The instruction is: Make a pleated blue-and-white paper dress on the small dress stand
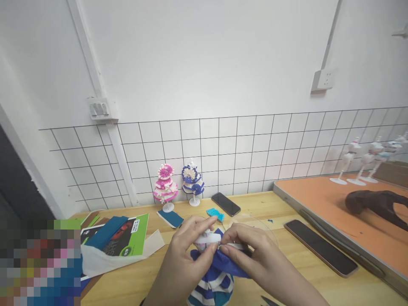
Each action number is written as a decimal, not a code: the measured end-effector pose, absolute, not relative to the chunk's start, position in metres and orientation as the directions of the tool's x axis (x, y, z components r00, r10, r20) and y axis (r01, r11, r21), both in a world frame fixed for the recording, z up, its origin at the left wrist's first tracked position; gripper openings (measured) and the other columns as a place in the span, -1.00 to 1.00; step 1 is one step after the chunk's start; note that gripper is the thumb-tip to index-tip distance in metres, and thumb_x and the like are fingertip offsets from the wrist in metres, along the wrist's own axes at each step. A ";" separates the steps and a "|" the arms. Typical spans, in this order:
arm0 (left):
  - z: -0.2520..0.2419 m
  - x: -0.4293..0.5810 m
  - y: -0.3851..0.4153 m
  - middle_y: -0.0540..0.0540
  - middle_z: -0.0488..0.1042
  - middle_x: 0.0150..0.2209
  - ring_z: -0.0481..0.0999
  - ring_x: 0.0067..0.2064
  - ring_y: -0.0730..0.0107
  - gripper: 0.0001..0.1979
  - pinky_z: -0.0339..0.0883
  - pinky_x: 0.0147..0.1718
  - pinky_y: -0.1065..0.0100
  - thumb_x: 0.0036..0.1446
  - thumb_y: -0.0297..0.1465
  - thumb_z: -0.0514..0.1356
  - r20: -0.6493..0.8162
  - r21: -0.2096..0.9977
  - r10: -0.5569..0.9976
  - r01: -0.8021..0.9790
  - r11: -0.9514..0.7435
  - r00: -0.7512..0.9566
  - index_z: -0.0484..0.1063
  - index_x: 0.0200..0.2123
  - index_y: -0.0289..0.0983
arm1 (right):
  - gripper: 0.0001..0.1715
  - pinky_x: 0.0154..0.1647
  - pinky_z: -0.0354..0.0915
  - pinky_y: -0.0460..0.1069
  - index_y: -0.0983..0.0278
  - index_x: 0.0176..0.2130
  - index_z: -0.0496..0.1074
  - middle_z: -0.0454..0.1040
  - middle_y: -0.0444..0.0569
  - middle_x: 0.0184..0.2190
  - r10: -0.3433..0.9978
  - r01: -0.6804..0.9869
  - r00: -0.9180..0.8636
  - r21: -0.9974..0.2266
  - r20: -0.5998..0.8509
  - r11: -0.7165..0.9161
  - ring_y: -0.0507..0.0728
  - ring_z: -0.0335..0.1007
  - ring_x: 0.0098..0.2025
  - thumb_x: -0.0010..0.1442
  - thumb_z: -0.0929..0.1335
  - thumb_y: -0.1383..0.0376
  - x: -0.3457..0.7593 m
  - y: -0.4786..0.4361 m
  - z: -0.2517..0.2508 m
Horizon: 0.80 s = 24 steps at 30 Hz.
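Low in the middle of the view is a small mannequin in a blue and white tiered paper dress point(212, 285). Its upper body point(207, 240) is white with some pattern. My left hand point(188, 248) is closed around this upper part, thumb and fingers on either side. From the other side, my right hand point(259, 250) pinches a white strip point(236, 245) against the mannequin's body. Dark blue paper point(228, 263) spreads out beneath both hands. The fingers partly hide the place where strip and body meet.
A pink and a blue dressed mannequin point(165, 187) point(193, 182) stand by the wall. Phones point(225, 204) point(320, 246) lie behind and right. Blue pleated paper point(215, 214), a scissors tip point(269, 301) and a green package point(140, 238) share the table. An orange board point(318, 199) borders it.
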<state>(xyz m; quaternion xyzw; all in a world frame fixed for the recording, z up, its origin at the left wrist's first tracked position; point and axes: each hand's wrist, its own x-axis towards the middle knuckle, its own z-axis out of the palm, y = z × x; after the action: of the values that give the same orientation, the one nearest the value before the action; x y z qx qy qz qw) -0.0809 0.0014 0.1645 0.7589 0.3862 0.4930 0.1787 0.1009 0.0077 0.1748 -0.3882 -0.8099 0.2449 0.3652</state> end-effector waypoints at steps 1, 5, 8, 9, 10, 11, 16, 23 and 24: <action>0.164 -0.081 0.001 -0.03 0.45 -0.21 0.44 -0.19 0.40 -0.51 0.31 -0.19 0.43 0.04 -0.59 0.15 0.614 0.647 0.758 0.410 -0.644 0.222 0.36 0.03 -0.07 | -0.86 -0.42 0.20 -0.11 0.24 -0.40 0.39 0.44 -0.14 -0.48 0.808 0.451 -0.430 -0.679 0.403 0.579 0.04 0.32 -0.44 0.19 0.29 0.29 0.101 0.007 0.175; 0.164 -0.081 0.000 -0.01 0.45 -0.22 0.44 -0.20 0.43 -0.51 0.31 -0.20 0.45 0.04 -0.60 0.15 0.627 0.643 0.747 0.395 -0.656 0.220 0.37 0.01 -0.05 | -0.85 -0.44 0.18 -0.12 0.24 -0.40 0.37 0.43 -0.14 -0.49 0.809 0.444 -0.430 -0.687 0.400 0.576 0.02 0.31 -0.44 0.21 0.28 0.29 0.102 0.005 0.175; 0.164 -0.081 -0.001 0.00 0.45 -0.21 0.44 -0.19 0.44 -0.51 0.30 -0.19 0.46 0.04 -0.60 0.15 0.619 0.652 0.753 0.389 -0.651 0.222 0.36 0.01 -0.04 | -0.85 -0.43 0.18 -0.12 0.24 -0.40 0.37 0.43 -0.15 -0.47 0.810 0.438 -0.430 -0.693 0.399 0.573 0.02 0.31 -0.43 0.21 0.28 0.30 0.103 0.005 0.174; 0.164 -0.082 -0.001 0.00 0.45 -0.21 0.44 -0.19 0.44 -0.51 0.30 -0.19 0.46 0.04 -0.60 0.15 0.619 0.650 0.752 0.389 -0.653 0.227 0.36 0.02 -0.04 | -0.86 -0.42 0.18 -0.12 0.24 -0.40 0.37 0.43 -0.15 -0.47 0.811 0.442 -0.429 -0.690 0.398 0.573 0.02 0.31 -0.43 0.20 0.28 0.30 0.103 0.005 0.174; 0.164 -0.082 -0.001 0.00 0.45 -0.22 0.44 -0.19 0.43 -0.51 0.30 -0.19 0.46 0.05 -0.60 0.15 0.621 0.647 0.749 0.389 -0.655 0.230 0.36 0.02 -0.04 | -0.87 -0.42 0.18 -0.12 0.24 -0.40 0.37 0.43 -0.16 -0.48 0.812 0.447 -0.427 -0.687 0.398 0.572 0.02 0.31 -0.43 0.20 0.29 0.29 0.103 0.005 0.174; 0.164 -0.082 -0.001 0.00 0.44 -0.22 0.44 -0.19 0.43 -0.52 0.30 -0.19 0.45 0.05 -0.60 0.14 0.623 0.645 0.747 0.388 -0.658 0.231 0.36 0.01 -0.04 | -0.87 -0.42 0.18 -0.12 0.24 -0.40 0.38 0.42 -0.16 -0.48 0.814 0.454 -0.425 -0.684 0.397 0.571 0.02 0.31 -0.44 0.19 0.29 0.29 0.103 0.006 0.174; 0.164 -0.082 -0.001 0.01 0.43 -0.21 0.43 -0.19 0.45 -0.52 0.29 -0.18 0.45 0.06 -0.58 0.14 0.614 0.653 0.754 0.385 -0.652 0.234 0.35 0.02 -0.02 | -0.86 -0.43 0.18 -0.11 0.23 -0.41 0.37 0.42 -0.16 -0.49 0.822 0.461 -0.415 -0.688 0.391 0.560 0.02 0.30 -0.45 0.19 0.30 0.28 0.103 0.006 0.175; 0.162 -0.082 -0.001 0.02 0.41 -0.17 0.41 -0.13 0.45 -0.55 0.29 -0.15 0.48 0.11 -0.52 0.14 0.544 0.727 0.807 0.353 -0.589 0.228 0.34 0.02 0.04 | -0.85 -0.44 0.18 -0.12 0.23 -0.41 0.37 0.41 -0.15 -0.50 0.819 0.455 -0.424 -0.692 0.386 0.561 0.03 0.30 -0.45 0.20 0.29 0.29 0.106 0.003 0.175; 0.161 -0.082 -0.001 0.02 0.40 -0.16 0.41 -0.11 0.45 -0.56 0.28 -0.14 0.48 0.11 -0.50 0.15 0.526 0.748 0.823 0.344 -0.568 0.215 0.34 0.02 0.05 | -0.86 -0.43 0.18 -0.12 0.23 -0.40 0.37 0.41 -0.15 -0.50 0.819 0.454 -0.424 -0.691 0.387 0.562 0.03 0.30 -0.45 0.20 0.29 0.29 0.107 0.003 0.175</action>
<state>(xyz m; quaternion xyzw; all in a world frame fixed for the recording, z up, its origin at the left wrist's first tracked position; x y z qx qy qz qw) -0.0824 -0.0011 0.1606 0.7396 0.3944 0.4868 0.2457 0.1065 0.0033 0.1750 -0.3950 -0.8056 0.2509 0.3633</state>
